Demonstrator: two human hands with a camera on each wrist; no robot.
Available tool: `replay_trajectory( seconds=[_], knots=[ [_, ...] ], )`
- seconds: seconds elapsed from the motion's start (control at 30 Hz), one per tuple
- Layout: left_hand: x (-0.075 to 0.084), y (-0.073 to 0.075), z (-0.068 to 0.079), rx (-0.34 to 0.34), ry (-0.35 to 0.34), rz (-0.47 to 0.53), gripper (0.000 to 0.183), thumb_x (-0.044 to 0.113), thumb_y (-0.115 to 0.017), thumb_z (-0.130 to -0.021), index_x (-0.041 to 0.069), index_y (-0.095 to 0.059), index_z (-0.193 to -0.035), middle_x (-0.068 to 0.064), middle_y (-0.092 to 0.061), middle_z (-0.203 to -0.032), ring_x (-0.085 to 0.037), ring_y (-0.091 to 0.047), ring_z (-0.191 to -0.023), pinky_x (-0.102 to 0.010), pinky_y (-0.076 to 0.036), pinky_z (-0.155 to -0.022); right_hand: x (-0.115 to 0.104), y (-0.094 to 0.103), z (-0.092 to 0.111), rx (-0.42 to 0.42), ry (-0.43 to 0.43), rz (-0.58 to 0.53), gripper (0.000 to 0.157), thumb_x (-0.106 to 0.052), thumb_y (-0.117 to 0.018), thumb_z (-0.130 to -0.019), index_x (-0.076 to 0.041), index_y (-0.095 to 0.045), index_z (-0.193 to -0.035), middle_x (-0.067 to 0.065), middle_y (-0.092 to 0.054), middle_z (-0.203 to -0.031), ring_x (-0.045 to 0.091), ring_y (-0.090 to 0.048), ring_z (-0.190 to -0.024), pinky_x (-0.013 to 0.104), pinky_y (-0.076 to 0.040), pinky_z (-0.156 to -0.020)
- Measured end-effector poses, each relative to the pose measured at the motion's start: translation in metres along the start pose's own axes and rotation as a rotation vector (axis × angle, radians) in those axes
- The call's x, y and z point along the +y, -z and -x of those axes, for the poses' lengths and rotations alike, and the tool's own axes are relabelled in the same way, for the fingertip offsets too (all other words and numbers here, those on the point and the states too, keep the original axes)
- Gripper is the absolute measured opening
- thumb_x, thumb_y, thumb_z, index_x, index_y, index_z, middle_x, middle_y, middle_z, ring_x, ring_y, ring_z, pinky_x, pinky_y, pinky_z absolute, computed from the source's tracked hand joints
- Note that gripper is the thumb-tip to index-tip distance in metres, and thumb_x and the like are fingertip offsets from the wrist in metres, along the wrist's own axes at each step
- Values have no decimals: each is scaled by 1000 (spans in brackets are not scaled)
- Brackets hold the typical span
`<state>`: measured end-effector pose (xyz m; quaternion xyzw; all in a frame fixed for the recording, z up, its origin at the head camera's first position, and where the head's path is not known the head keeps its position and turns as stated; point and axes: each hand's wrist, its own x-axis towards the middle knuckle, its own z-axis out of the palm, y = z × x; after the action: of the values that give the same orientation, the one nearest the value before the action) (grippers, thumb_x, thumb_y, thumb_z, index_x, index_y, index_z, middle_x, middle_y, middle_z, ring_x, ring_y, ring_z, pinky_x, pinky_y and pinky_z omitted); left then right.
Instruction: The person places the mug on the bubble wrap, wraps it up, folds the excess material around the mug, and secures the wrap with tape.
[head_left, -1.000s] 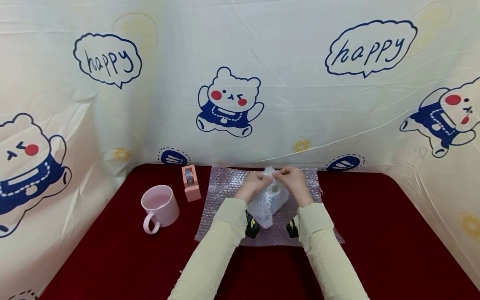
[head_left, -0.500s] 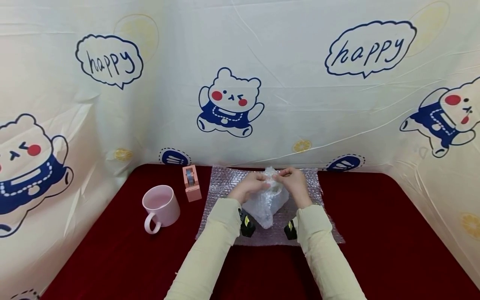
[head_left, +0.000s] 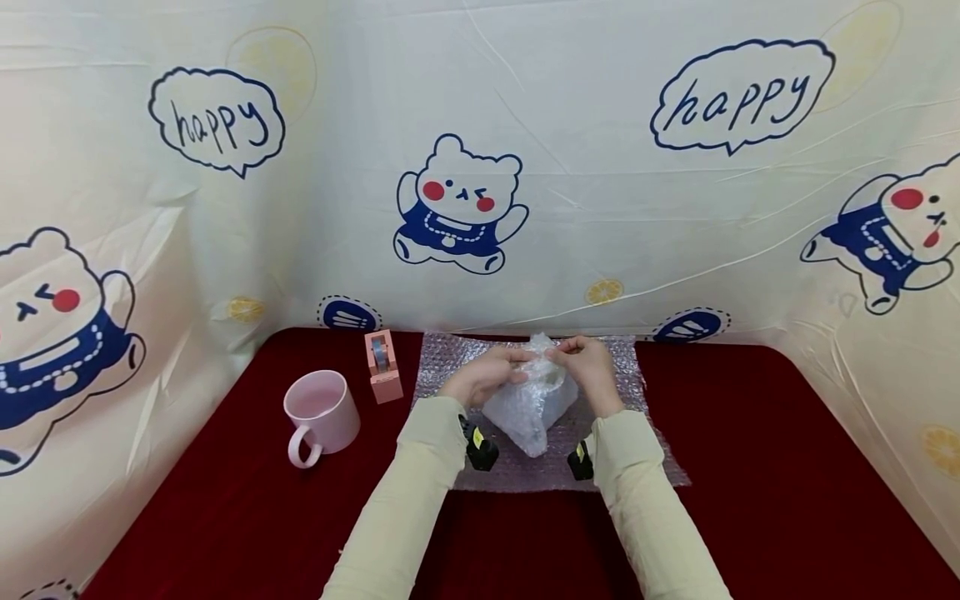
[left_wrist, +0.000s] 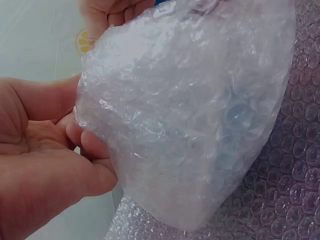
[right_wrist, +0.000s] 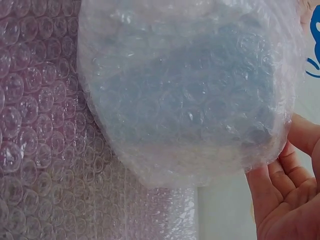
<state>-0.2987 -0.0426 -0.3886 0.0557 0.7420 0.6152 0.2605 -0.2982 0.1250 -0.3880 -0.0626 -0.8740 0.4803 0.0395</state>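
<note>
A bubble-wrapped bundle (head_left: 536,412) sits on a flat sheet of bubble wrap (head_left: 435,367); a bluish shape shows through its layers in the right wrist view. At the bundle's upper left, my left hand (head_left: 487,375) has its thumb and fingers at the edge of the wrap. In the left wrist view, the left hand (left_wrist: 45,150) holds that edge, with some fingers curled. My right hand (head_left: 592,367) pinches the gathered top of the wrap from the right. The right wrist view shows the right hand (right_wrist: 290,185) by the bundle's edge, fingers curled.
Left of the sheet, a pink tape dispenser (head_left: 385,367) stands near the back of the table. A pink mug (head_left: 330,417) with its handle toward me stands closer. Dark red cloth (head_left: 750,450) covers the table, and a printed curtain (head_left: 570,208) hangs behind it.
My left hand has drawn back to the left and slightly toward me from the gathered top, its fingers spreading apart. The wrap's left side has widened. The right hand has stayed nearly in place.
</note>
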Motion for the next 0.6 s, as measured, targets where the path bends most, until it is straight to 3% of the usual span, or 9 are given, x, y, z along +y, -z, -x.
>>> replay_trajectory(
  seconds=[0.3, 0.6],
  knots=[
    [-4, 6, 1, -67, -32, 15, 52, -7, -44, -94, 5, -40, -144, -14, -29, -156, -31, -26, -144, -46, -20, -119, 1, -2, -1, -4, -28, -72, 21, -16, -71, -85, 1, -64, -94, 8, -64, -86, 14, -54, -75, 20, -39, -62],
    [-1, 1, 5, 1, -71, -54, 49, -1, -51, -93, 2, -43, -141, -16, -35, -153, -34, -33, -141, -46, -27, -116, 3, -2, -1, 1, -27, -79, 22, -17, -70, -86, 1, -64, -94, 8, -64, -87, 14, -54, -75, 20, -39, -62]
  ],
)
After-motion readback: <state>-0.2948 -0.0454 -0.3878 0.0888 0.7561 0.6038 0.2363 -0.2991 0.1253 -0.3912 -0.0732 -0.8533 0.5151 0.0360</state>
